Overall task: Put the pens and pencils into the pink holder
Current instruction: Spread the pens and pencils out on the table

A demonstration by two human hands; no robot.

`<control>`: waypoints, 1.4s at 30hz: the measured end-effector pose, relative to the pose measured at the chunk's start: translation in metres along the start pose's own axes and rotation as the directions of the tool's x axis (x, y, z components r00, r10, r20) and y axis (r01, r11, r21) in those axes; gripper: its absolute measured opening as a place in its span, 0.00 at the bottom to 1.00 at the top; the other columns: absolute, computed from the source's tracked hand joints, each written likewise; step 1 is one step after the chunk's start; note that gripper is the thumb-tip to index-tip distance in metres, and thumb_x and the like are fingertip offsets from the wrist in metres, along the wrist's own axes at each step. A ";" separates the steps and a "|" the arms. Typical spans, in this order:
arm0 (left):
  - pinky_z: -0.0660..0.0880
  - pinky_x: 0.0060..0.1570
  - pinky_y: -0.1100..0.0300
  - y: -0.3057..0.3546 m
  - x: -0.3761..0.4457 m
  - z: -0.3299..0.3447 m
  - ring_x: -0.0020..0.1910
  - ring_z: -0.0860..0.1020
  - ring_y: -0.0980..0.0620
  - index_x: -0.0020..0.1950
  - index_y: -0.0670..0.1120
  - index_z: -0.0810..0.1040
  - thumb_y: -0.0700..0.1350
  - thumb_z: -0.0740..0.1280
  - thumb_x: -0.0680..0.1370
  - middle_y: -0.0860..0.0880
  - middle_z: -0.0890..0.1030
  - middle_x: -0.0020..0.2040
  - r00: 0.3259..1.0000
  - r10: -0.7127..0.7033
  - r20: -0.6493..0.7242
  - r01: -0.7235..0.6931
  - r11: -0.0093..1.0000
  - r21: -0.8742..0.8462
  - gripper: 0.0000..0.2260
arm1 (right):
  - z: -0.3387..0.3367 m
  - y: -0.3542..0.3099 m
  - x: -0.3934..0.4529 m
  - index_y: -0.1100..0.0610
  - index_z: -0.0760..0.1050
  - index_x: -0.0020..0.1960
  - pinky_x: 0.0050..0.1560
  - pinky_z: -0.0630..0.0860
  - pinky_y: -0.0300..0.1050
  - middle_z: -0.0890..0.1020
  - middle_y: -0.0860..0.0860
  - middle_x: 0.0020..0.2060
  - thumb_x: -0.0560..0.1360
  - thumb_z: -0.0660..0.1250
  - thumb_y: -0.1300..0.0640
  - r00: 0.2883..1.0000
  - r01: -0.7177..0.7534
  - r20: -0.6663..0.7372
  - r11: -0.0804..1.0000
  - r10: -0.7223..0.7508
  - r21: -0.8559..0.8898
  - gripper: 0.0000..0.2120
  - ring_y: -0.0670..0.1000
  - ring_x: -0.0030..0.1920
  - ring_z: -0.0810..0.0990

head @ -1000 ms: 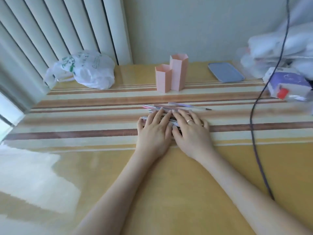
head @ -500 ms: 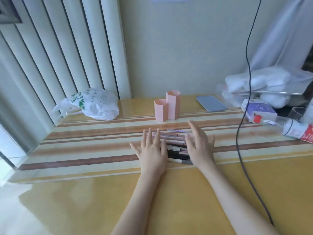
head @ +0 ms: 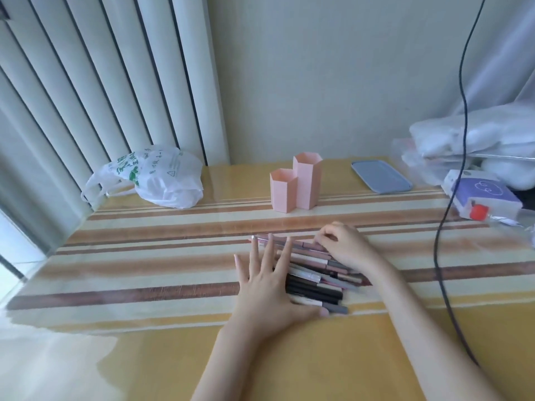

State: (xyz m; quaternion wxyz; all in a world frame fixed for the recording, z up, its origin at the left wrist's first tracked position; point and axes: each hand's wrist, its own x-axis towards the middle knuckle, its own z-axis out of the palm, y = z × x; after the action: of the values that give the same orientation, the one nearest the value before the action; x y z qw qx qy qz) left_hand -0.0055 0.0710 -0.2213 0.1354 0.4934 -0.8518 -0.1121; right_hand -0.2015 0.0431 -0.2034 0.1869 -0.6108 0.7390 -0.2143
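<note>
Fingers first: the left hand [head: 270, 287] has its fingers [head: 280, 257] spread flat and wide over the left end of the pile, gripping nothing, just pinning it. The right hand [head: 346, 247] is the one that changed. Half a second back it was hovering open over the right side; now its fingers [head: 325, 237] have curled in together at the far edge of the pile, pinching at what looks like the farthest pen. I can't tell if it's actually got hold of one yet. A second ago both palms were flat on the heap, so I'd say squaring-up is over and the first pick is starting.

Big to small: the bench [head: 173, 357] is yellow with a striped runner across the middle. The pink holder [head: 295, 183] sits upright toward the back, two joined hexagonal tubes, open tops up, looks empty, well apart from the hands. The pens and pencils [head: 314, 280] are a loose stack on the runner between the hands.

Orientation: they lie roughly parallel, long axis running left to right, right ends angled a bit toward the person. Which ends are tips I can't tell. They'll each need standing on end to go in.
</note>
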 end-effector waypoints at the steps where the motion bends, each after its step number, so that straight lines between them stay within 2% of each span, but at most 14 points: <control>1: 0.31 0.67 0.37 0.001 0.001 0.001 0.69 0.25 0.49 0.72 0.60 0.34 0.80 0.57 0.56 0.53 0.34 0.75 1.000 0.005 -0.022 -0.004 1.000 0.030 0.54 | 0.003 -0.008 -0.002 0.43 0.74 0.41 0.63 0.67 0.56 0.75 0.42 0.48 0.78 0.57 0.48 1.000 0.012 0.013 1.000 -0.012 0.002 0.10 0.51 0.59 0.70; 6: 0.31 0.64 0.32 0.003 0.000 0.000 0.70 0.28 0.49 0.71 0.62 0.33 0.80 0.54 0.58 0.56 0.39 0.75 0.996 0.032 -0.083 -0.024 0.995 0.093 0.50 | 0.021 -0.047 -0.022 0.54 0.71 0.63 0.64 0.66 0.53 0.74 0.50 0.65 0.81 0.49 0.51 0.991 0.123 0.064 0.980 -0.114 -0.154 0.17 0.55 0.68 0.67; 10: 0.31 0.67 0.37 0.009 -0.009 -0.001 0.75 0.43 0.49 0.76 0.51 0.42 0.78 0.48 0.61 0.56 0.51 0.76 0.989 0.079 -0.127 -0.064 0.991 0.117 0.50 | 0.034 -0.052 -0.047 0.57 0.68 0.66 0.64 0.67 0.51 0.75 0.53 0.64 0.81 0.48 0.53 0.990 0.139 0.014 0.965 -0.140 -0.222 0.18 0.56 0.65 0.69; 14: 0.57 0.69 0.44 0.024 -0.029 0.006 0.63 0.69 0.41 0.72 0.39 0.60 0.73 0.51 0.65 0.45 0.74 0.64 0.966 0.151 -0.208 -0.126 0.984 0.128 0.47 | 0.029 -0.045 -0.078 0.56 0.67 0.70 0.64 0.66 0.48 0.75 0.52 0.66 0.82 0.47 0.53 0.987 0.157 0.068 0.969 -0.146 -0.193 0.20 0.55 0.66 0.70; 18: 0.72 0.55 0.49 0.040 -0.052 0.010 0.50 0.75 0.43 0.67 0.37 0.67 0.70 0.55 0.67 0.46 0.78 0.51 0.957 0.146 -0.252 -0.105 0.980 0.169 0.43 | 0.026 -0.035 -0.101 0.54 0.68 0.70 0.67 0.65 0.46 0.74 0.49 0.67 0.82 0.49 0.53 0.982 0.184 0.065 0.976 -0.177 -0.117 0.20 0.53 0.67 0.69; 20: 0.72 0.53 0.51 0.044 -0.058 0.008 0.50 0.75 0.44 0.67 0.39 0.68 0.71 0.56 0.66 0.47 0.79 0.53 0.956 0.128 -0.263 -0.087 0.983 0.163 0.42 | 0.026 -0.032 -0.107 0.53 0.72 0.66 0.61 0.67 0.46 0.77 0.49 0.63 0.81 0.51 0.53 0.980 0.197 0.039 0.974 -0.194 -0.109 0.17 0.52 0.63 0.72; 23: 0.69 0.57 0.52 0.041 -0.061 0.002 0.53 0.76 0.48 0.66 0.45 0.71 0.71 0.59 0.64 0.52 0.80 0.54 0.945 0.125 -0.303 -0.088 0.987 0.133 0.39 | 0.025 -0.033 -0.116 0.51 0.77 0.50 0.46 0.68 0.44 0.79 0.45 0.45 0.77 0.54 0.49 0.979 0.192 -0.066 0.980 -0.195 -0.049 0.14 0.51 0.51 0.76; 25: 0.63 0.63 0.52 0.036 -0.060 0.001 0.58 0.75 0.51 0.67 0.48 0.71 0.71 0.59 0.64 0.54 0.79 0.57 0.947 0.122 -0.298 -0.091 0.989 0.116 0.39 | 0.023 -0.034 -0.122 0.50 0.79 0.46 0.46 0.67 0.45 0.79 0.43 0.38 0.71 0.51 0.43 0.962 0.214 -0.173 0.977 -0.212 -0.008 0.20 0.47 0.44 0.75; 28: 0.50 0.70 0.48 0.033 -0.057 0.003 0.69 0.65 0.52 0.74 0.45 0.59 0.72 0.54 0.66 0.53 0.70 0.69 0.971 0.139 -0.195 -0.114 0.984 0.136 0.44 | 0.021 -0.032 -0.125 0.48 0.81 0.52 0.56 0.67 0.47 0.83 0.43 0.45 0.69 0.46 0.40 0.949 0.250 -0.167 0.961 -0.268 -0.122 0.28 0.46 0.51 0.75; 32: 0.42 0.72 0.49 0.030 -0.058 0.001 0.74 0.55 0.54 0.76 0.46 0.51 0.70 0.46 0.68 0.52 0.61 0.74 0.982 0.144 -0.125 -0.126 0.982 0.143 0.42 | 0.020 -0.028 -0.126 0.45 0.79 0.56 0.57 0.68 0.46 0.80 0.39 0.53 0.76 0.49 0.42 0.949 0.272 -0.118 0.948 -0.292 -0.164 0.22 0.44 0.57 0.71; 35: 0.41 0.73 0.51 0.026 -0.055 -0.011 0.73 0.55 0.59 0.75 0.51 0.55 0.64 0.46 0.69 0.52 0.64 0.73 0.986 0.146 -0.080 -0.152 0.985 -0.087 0.36 | 0.023 -0.025 -0.123 0.44 0.79 0.57 0.57 0.67 0.46 0.79 0.39 0.55 0.79 0.50 0.44 0.950 0.266 -0.116 0.945 -0.291 -0.187 0.19 0.44 0.59 0.71; 38: 0.54 0.71 0.53 0.021 -0.043 -0.031 0.64 0.64 0.68 0.70 0.53 0.66 0.58 0.52 0.72 0.48 0.75 0.64 0.983 -0.033 -0.178 -0.076 0.818 -0.571 0.27 | 0.023 -0.024 -0.121 0.42 0.74 0.65 0.61 0.64 0.45 0.76 0.38 0.58 0.80 0.51 0.41 0.958 0.259 -0.069 0.944 -0.278 -0.206 0.19 0.44 0.61 0.69; 40: 0.66 0.63 0.56 0.012 -0.019 -0.044 0.64 0.70 0.58 0.67 0.51 0.71 0.57 0.53 0.75 0.49 0.76 0.63 0.936 -0.202 -0.288 -0.049 0.735 -0.676 0.23 | 0.022 -0.025 -0.121 0.42 0.72 0.67 0.63 0.62 0.45 0.76 0.39 0.61 0.79 0.50 0.40 0.962 0.255 -0.043 0.943 -0.270 -0.211 0.21 0.45 0.62 0.67; 42: 0.66 0.62 0.56 0.002 0.016 -0.054 0.65 0.70 0.52 0.68 0.49 0.69 0.55 0.57 0.78 0.49 0.73 0.66 0.902 -0.280 -0.328 0.001 0.763 -0.647 0.21 | 0.020 -0.028 -0.122 0.42 0.72 0.67 0.62 0.61 0.46 0.76 0.41 0.61 0.79 0.50 0.39 0.963 0.255 -0.035 0.946 -0.267 -0.200 0.22 0.45 0.63 0.67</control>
State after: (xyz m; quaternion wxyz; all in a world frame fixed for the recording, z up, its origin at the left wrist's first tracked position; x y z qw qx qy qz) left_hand 0.0039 0.0552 -0.1679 0.4578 0.4949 -0.6764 -0.2967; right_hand -0.1455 0.1563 -0.2038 0.0736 -0.7114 0.6745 -0.1831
